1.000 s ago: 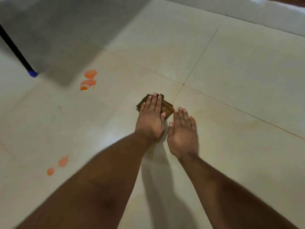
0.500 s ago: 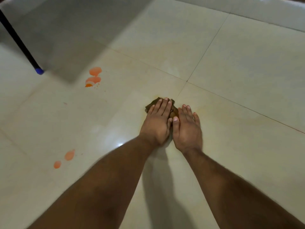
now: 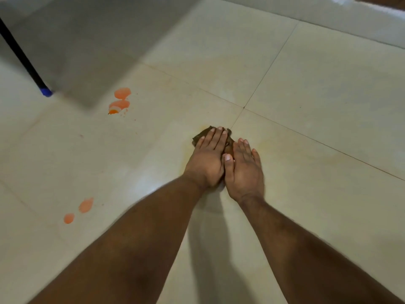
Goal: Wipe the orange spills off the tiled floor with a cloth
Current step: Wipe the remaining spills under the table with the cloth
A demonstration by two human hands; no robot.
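Clearly both hands press flat, fingers straight, left hand (image 3: 207, 160) on the cloth (image 3: 200, 137), right hand (image 3: 244, 170) beside it, for scrubbing weight; orange spills (image 3: 120, 101) wait left of the cloth.

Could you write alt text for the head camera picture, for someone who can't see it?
Two bare hands, left and right, press a folded brown cloth flat on a cream tiled floor. Two pairs of orange spills lie unwiped to their left.
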